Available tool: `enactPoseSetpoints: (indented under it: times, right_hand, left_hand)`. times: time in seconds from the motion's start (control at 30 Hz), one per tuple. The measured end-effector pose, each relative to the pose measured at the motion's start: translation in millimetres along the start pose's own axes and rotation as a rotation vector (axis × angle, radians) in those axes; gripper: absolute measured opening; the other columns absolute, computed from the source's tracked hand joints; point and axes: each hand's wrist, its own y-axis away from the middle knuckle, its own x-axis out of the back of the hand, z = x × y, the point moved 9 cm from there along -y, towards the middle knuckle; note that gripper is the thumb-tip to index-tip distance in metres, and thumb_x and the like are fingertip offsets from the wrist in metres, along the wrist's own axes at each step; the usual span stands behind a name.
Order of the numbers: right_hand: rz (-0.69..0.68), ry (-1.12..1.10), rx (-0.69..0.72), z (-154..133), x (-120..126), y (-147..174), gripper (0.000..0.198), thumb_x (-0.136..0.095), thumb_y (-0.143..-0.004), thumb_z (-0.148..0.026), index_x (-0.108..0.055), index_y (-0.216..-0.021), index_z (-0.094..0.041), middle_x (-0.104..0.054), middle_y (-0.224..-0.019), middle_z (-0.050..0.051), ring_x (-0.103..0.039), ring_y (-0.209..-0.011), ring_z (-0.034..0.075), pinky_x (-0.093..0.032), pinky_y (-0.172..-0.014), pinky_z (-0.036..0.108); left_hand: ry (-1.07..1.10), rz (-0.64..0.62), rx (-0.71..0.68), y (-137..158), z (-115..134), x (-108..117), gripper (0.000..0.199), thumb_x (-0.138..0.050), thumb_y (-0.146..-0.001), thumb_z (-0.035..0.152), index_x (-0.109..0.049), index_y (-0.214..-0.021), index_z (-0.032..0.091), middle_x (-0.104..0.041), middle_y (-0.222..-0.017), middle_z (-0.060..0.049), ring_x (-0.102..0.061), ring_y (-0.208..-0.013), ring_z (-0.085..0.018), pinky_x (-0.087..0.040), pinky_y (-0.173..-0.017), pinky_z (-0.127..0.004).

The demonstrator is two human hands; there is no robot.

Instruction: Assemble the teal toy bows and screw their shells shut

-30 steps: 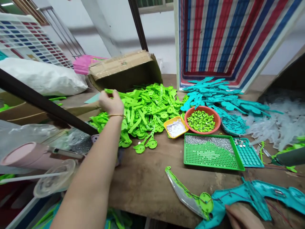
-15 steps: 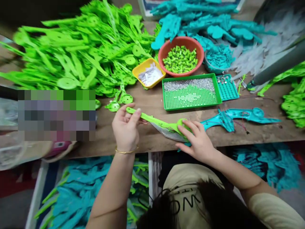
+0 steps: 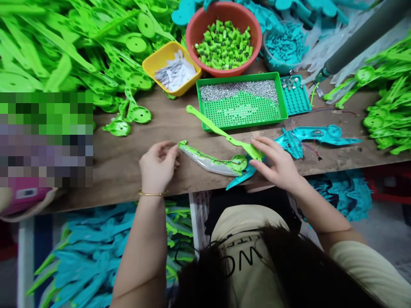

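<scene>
A bright green plastic half-shell with a round end (image 3: 208, 157) lies near the table's front edge, a clear curved blade along its lower side and thin wires inside. My left hand (image 3: 157, 164) has its fingers curled together at the narrow left end of this piece, the fingertips against it. In my right hand (image 3: 278, 164) is the wide end of a matching green cover half (image 3: 212, 126), gripped between thumb and fingers. The cover is tilted up and apart from the lower half. Under the right hand, a blue plastic part (image 3: 239, 179) pokes out beside the round end.
Behind the hands are a green tray of screws (image 3: 237, 122), a small blue tray (image 3: 297, 96), a yellow tub of white strips (image 3: 171, 87) and a red bowl of small green pieces (image 3: 192, 36). Green shells (image 3: 64, 55) pile up left. A blue wired shell (image 3: 321, 136) lies right.
The green cover has come off the clear-bladed half, its narrow end swinging up and away from my left hand. My right hand still grips it. The view has shifted closer to the table.
</scene>
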Motion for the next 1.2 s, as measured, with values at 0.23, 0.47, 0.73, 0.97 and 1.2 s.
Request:
enactPoseSetpoints:
  times: [0.23,0.47,0.73,0.97,1.2]
  right_hand:
    - [-0.081,0.014,0.040,2,-14,9,0.047,-0.058,-0.091,-0.042,-0.060,-0.128,-0.013,-0.065,-0.128,0.016,-0.061,-0.121,0.025,-0.050,-0.107,0.046]
    - [-0.142,0.152,0.223,-27,-36,5,0.048,-0.054,-0.093,-0.045,-0.062,-0.125,-0.011,-0.067,-0.121,0.017,-0.063,-0.115,0.025,-0.048,-0.109,0.050]
    - [-0.225,0.175,0.238,-37,-50,2,0.045,-0.054,-0.093,-0.043,-0.062,-0.124,-0.012,-0.064,-0.121,0.018,-0.061,-0.114,0.026,-0.046,-0.109,0.052]
    - [-0.323,0.165,0.216,-36,-56,2,0.044,-0.054,-0.092,-0.042,-0.060,-0.124,-0.012,-0.063,-0.118,0.019,-0.058,-0.114,0.029,-0.042,-0.109,0.057]
    - [-0.411,0.277,0.159,-31,-63,5,0.043,-0.051,-0.093,-0.049,-0.058,-0.123,-0.018,-0.063,-0.129,0.015,-0.056,-0.120,0.030,-0.020,-0.117,0.064]
  left_hand:
    - [0.114,-0.085,0.072,1,-1,-14,0.030,-0.071,-0.069,0.029,-0.063,-0.093,0.013,-0.060,-0.052,0.003,-0.055,-0.038,-0.012,-0.040,-0.034,-0.019]
    - [0.252,-0.100,0.118,4,-4,-16,0.029,-0.070,-0.065,0.026,-0.062,-0.090,0.013,-0.063,-0.055,0.001,-0.060,-0.043,-0.013,-0.050,-0.040,-0.021]
    - [0.288,-0.090,0.158,2,-7,-15,0.031,-0.069,-0.069,0.035,-0.060,-0.089,0.014,-0.064,-0.057,0.002,-0.062,-0.042,-0.013,-0.052,-0.039,-0.021]
    - [0.161,-0.139,0.158,-3,-5,-18,0.033,-0.076,-0.064,0.035,-0.060,-0.083,0.014,-0.060,-0.050,0.003,-0.060,-0.041,-0.014,-0.052,-0.040,-0.023]
    - [-0.367,-0.048,-0.169,6,21,-7,0.024,-0.063,-0.080,0.041,-0.068,-0.090,0.020,-0.064,-0.080,-0.005,-0.064,-0.072,-0.019,-0.055,-0.072,-0.033]
